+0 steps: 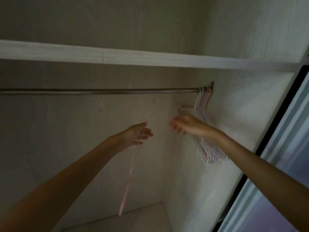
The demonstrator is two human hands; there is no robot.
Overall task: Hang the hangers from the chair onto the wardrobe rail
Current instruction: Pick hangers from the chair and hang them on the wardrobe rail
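Left hand [139, 134] pinches a pink hanger [128, 178] hanging below it; right hand [185, 124], fingers spread, touches hung hangers [203, 104] at the rail [100, 91] end.

A single head-worn view (wide-angle, edges bowed) looks forward and slightly upward into the wardrobe, close to its interior. The rail [100, 91] crosses mid-frame under the shelf [117, 55], and both forearms reach in from below.

The rail [100, 91] runs off the left edge; the right hand's [187, 124] fingers [173, 125] are motion-blurred.
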